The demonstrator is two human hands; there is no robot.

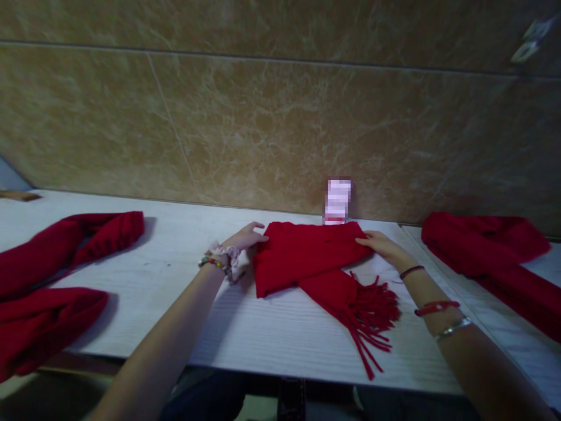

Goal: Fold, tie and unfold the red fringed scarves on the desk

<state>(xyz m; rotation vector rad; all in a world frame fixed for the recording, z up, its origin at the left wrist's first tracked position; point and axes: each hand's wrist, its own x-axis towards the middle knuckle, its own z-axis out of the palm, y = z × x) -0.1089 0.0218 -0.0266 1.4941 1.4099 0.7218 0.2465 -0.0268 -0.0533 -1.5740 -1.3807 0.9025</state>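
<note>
A red scarf (307, 254) lies folded on the white table in front of me, its fringed end (372, 310) slanting out toward the lower right. At its left edge is my left hand (246, 238), thumb on the cloth and index finger stretched along the far side; the other fingers are partly hidden. My right hand (380, 244) pinches the scarf's right edge, thumb on top and fingers mostly out of sight behind the cloth. A pale card or label (337, 202), blurred out, stands against the wall just behind the scarf.
More red scarves lie at the left, one farther back (105, 234) and one nearer (52, 321). Another red scarf (482, 245) rests on the right beyond a table seam. A brown tiled wall (245, 128) closes off the back of the white table (166, 280).
</note>
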